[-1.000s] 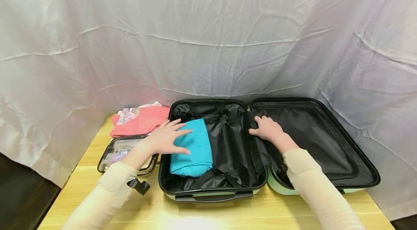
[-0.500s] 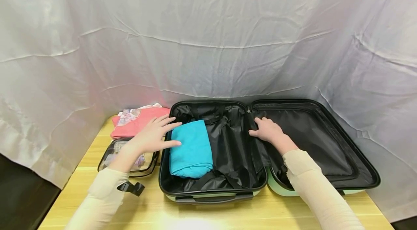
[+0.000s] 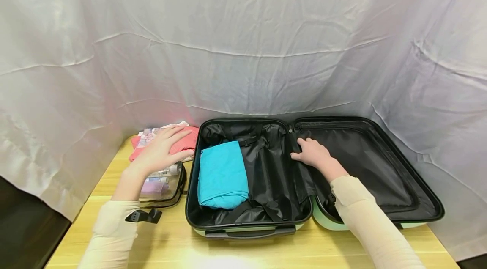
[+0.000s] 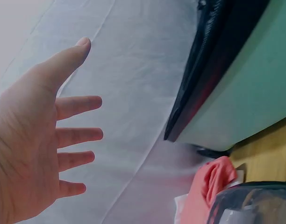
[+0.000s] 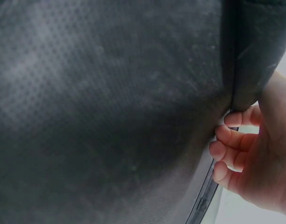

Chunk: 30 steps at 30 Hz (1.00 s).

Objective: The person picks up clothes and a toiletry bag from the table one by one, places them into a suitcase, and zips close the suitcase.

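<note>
An open mint-green suitcase (image 3: 247, 230) with black lining lies on the wooden table. A folded teal garment (image 3: 222, 174) sits in its left half. My left hand (image 3: 163, 148) hovers with straight, spread fingers over a folded pink garment (image 3: 187, 141) left of the case; the left wrist view shows the open palm (image 4: 49, 140) holding nothing. My right hand (image 3: 312, 152) rests at the case's middle hinge. There its fingers (image 5: 232, 149) curl round the edge of the black divider flap (image 5: 110, 107).
A clear toiletry pouch (image 3: 161, 188) with small bottles lies in front of the pink garment, beside the case's left wall (image 4: 246, 93). A white sheet (image 3: 243, 40) hangs behind and around the table (image 3: 304, 248). The right half of the case holds only lining.
My left hand has left the teal garment and moved left, past the case's rim, to above the pink garment. The right hand has stayed in place.
</note>
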Each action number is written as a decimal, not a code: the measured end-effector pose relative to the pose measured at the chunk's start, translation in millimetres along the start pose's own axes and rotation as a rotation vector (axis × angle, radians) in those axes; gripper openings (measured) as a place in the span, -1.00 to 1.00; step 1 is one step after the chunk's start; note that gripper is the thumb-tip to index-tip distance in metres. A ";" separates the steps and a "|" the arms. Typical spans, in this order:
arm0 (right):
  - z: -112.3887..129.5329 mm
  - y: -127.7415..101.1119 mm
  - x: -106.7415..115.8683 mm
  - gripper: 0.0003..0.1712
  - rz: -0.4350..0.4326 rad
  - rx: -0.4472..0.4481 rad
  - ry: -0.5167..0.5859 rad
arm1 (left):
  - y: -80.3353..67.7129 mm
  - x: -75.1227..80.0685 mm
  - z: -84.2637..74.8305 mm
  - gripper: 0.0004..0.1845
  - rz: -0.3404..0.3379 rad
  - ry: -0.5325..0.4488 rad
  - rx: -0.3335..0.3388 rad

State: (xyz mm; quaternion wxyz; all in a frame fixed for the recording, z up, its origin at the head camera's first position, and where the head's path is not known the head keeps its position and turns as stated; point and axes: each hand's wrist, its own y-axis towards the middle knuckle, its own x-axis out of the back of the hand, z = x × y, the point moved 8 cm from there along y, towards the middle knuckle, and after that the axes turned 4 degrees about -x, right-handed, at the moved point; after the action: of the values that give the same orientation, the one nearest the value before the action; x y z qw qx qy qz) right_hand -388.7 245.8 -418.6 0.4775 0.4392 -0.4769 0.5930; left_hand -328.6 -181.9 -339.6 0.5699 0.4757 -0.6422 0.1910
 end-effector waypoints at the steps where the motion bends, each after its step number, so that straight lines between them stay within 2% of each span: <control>1: 0.1 -0.2 0.3 -0.20 0.000 0.000 0.001 | -1.1 2.7 2.5 -0.26 -0.013 -0.013 0.008; 8: 1.9 -2.2 3.4 -0.20 -0.004 0.002 0.008 | -9.0 20.0 19.7 -0.31 -0.087 -0.070 0.068; 16: 2.1 -2.0 4.2 -0.19 -0.008 0.002 0.009 | -18.4 37.1 39.8 -0.36 -0.170 -0.182 0.108; 22: 1.0 -1.8 2.9 -0.20 -0.006 -0.002 0.005 | -26.3 45.2 64.2 -0.40 -0.230 -0.230 0.151; 30: -0.5 -0.4 0.6 -0.19 -0.002 -0.002 0.008 | -40.3 45.1 103.8 -0.37 -0.239 -0.267 0.282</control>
State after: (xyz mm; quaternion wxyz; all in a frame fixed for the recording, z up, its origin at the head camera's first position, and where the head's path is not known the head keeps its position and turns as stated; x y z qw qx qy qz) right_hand -388.5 246.4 -418.0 0.4806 0.4368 -0.4750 0.5938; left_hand -347.7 -300.5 -339.1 0.4264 0.6444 -0.6180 0.1453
